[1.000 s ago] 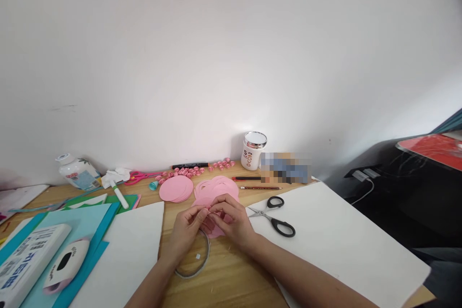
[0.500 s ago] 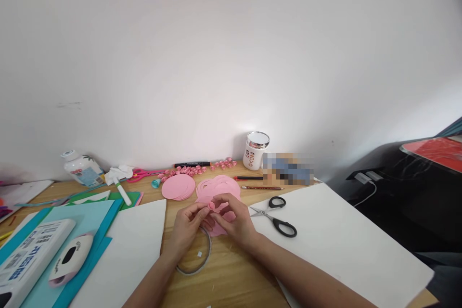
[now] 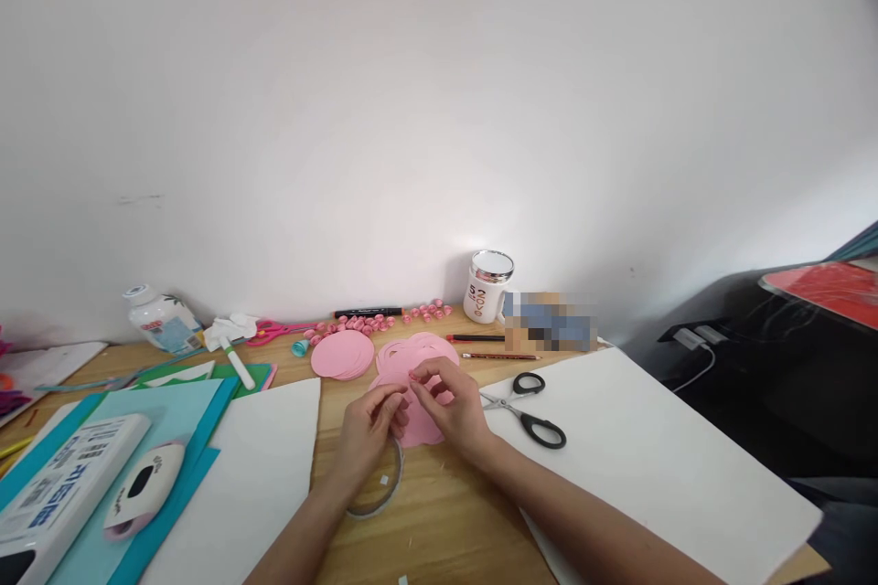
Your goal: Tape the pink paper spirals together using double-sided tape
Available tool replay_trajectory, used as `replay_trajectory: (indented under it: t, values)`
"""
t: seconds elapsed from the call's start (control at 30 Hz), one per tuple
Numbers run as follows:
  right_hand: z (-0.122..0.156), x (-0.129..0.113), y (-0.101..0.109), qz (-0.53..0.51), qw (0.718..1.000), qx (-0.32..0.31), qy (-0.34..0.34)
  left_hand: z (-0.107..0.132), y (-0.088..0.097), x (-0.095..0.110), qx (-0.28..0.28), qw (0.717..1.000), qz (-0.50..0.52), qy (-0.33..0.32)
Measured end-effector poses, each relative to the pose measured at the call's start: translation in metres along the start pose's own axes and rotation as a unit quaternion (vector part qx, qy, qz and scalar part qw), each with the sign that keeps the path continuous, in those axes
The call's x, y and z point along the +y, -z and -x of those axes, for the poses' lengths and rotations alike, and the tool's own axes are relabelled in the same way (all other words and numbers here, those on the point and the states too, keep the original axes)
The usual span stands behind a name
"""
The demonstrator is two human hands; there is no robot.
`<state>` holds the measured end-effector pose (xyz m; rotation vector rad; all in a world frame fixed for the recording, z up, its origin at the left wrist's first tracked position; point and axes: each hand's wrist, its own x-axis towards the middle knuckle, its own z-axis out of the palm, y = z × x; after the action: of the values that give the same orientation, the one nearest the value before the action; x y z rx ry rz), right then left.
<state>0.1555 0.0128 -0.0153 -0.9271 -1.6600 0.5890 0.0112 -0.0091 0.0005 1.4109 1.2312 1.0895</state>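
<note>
My right hand (image 3: pixel 453 402) pinches a small pink paper roll (image 3: pixel 414 377), mostly hidden by the fingertips. Just to its left, my left hand (image 3: pixel 370 420) has thumb and fingers pressed together; whatever is between them cannot be made out. Both hands are above a loose pile of pink paper pieces (image 3: pixel 420 430). Partly under my left hand lies a ring of tape (image 3: pixel 374 512), with a tiny white square (image 3: pixel 384 480) inside it. A stack of pink paper circles (image 3: pixel 341 355) is beyond my left hand. Several pink paper rolls (image 3: pixel 363 324) lie near the wall.
Black-handled scissors (image 3: pixel 541 430) rest on white paper (image 3: pixel 651 466) at the right. A mug (image 3: pixel 488 292), a pencil (image 3: pixel 500 356) and a marker (image 3: pixel 367 312) are at the back. Left are coloured sheets (image 3: pixel 198 411), a white box (image 3: pixel 69 484) and a correction-tape-like dispenser (image 3: pixel 145 489).
My hands have drawn slightly apart. The pink roll, held between both hands before, is now at my right fingertips. The view has shifted slightly.
</note>
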Motion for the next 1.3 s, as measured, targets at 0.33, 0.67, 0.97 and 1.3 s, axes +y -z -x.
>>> replay_trajectory:
  t: [0.33,0.67,0.97,1.3]
  values:
    - [-0.085,0.049,0.026,0.391,0.907,-0.071,-0.138,0.003,0.002,-0.012,0.032,0.994,-0.08,-0.061]
    - [-0.087,0.056,0.022,0.413,0.891,-0.106,-0.159,0.003,0.011,-0.006,0.121,0.965,-0.217,-0.083]
    - [-0.058,0.016,0.029,0.313,0.93,-0.139,-0.132,0.004,0.016,-0.006,0.148,0.895,-0.413,-0.076]
    - [-0.009,0.003,0.02,0.262,0.933,-0.231,-0.092,-0.001,0.017,-0.013,0.16,0.85,-0.499,-0.048]
